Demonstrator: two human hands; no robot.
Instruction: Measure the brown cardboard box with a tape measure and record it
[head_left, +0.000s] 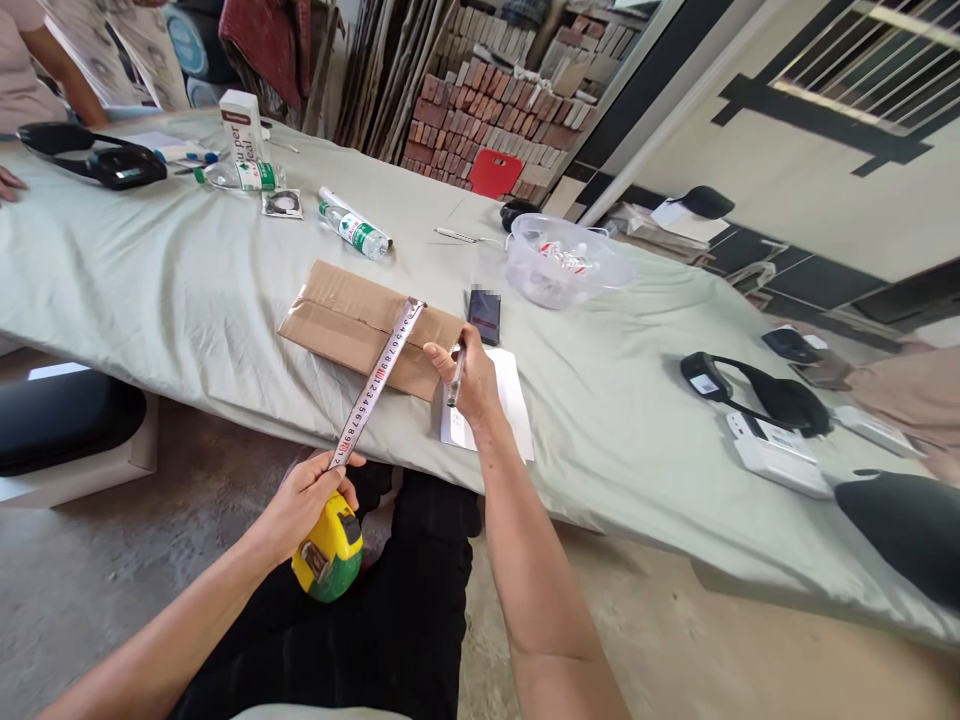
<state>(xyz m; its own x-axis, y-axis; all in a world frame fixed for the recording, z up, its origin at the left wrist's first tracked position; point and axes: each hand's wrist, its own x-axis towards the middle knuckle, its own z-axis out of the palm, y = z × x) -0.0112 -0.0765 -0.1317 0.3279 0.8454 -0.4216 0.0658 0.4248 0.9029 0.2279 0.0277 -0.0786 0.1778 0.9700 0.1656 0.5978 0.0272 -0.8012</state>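
My left hand (304, 500) is closed around a yellow and green tape measure (328, 548) held below the table edge. Its white blade (377, 382) runs up and across a flat brown cardboard piece (341, 318), hooked on the far edge. My right hand (463, 378) rests at the cardboard's right end, fingers closed on a pen (455, 377). Under that hand lies a white sheet of paper (511, 400). A dark phone (484, 313) lies just beyond it.
A clear plastic bowl (564, 262) stands behind the phone. A lying water bottle (354, 228), a white box (241, 122) and black headsets (757, 392) rest on the grey-green cloth (187, 290). Another person's hand (9, 184) shows at far left. Bricks (480, 130) are stacked behind.
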